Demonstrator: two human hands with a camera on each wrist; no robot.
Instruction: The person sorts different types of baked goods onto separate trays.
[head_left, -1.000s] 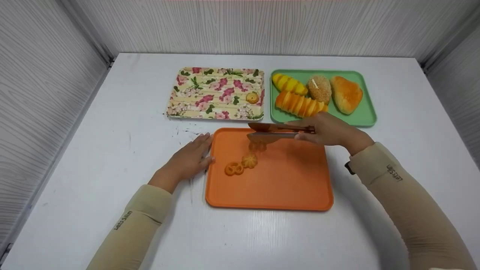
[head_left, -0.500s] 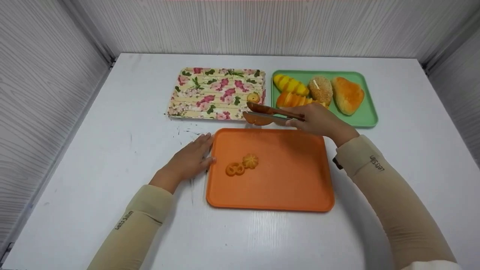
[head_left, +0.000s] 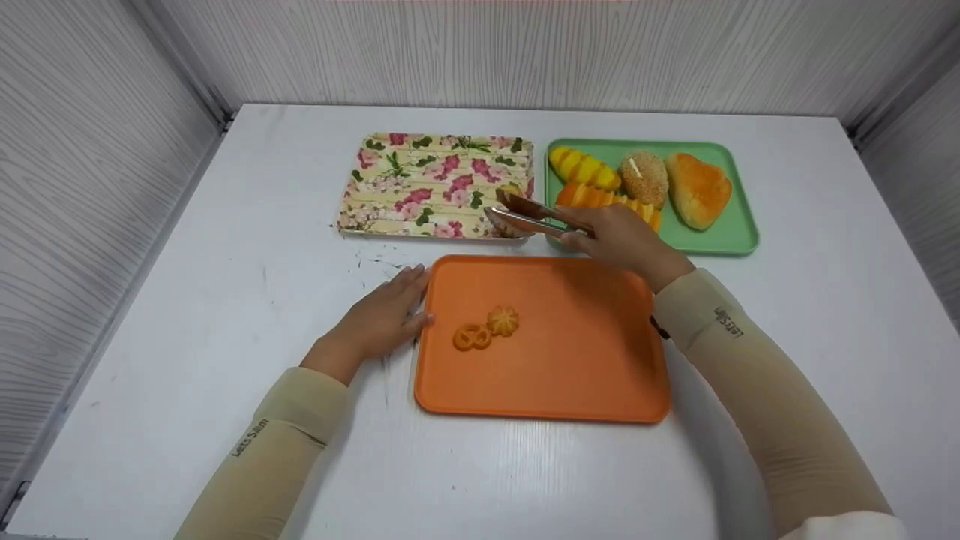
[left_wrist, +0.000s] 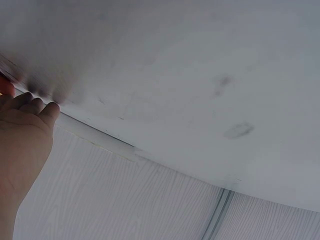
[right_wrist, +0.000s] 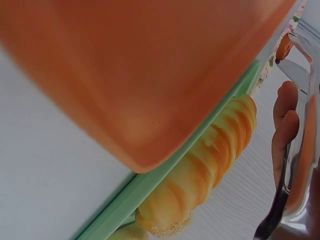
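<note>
My right hand point(head_left: 621, 238) grips metal tongs point(head_left: 536, 216), their tips over the right front corner of a floral tray point(head_left: 409, 180). In the right wrist view a small brown biscuit point(right_wrist: 284, 48) sits between the tips of the tongs. Another round biscuit point(head_left: 510, 188) on the floral tray is partly hidden behind them. My left hand point(head_left: 375, 319) lies with extended fingers against the left edge of the orange tray point(head_left: 570, 367). On that tray are a pretzel-shaped biscuit point(head_left: 472, 337) and a flower-shaped biscuit point(head_left: 503, 320), side by side.
A green tray point(head_left: 739, 232) at the back right carries a yellow striped bread point(head_left: 583, 168), a sliced-looking loaf point(head_left: 600, 199), a seeded bun point(head_left: 643, 178) and a golden bread point(head_left: 699, 191). Pale wood-grain walls point(head_left: 480, 56) surround the white table point(head_left: 187, 300).
The third biscuit has left the orange tray in the tongs. My right hand has carried the tongs back and slightly left to the floral tray. My left hand has stayed in place.
</note>
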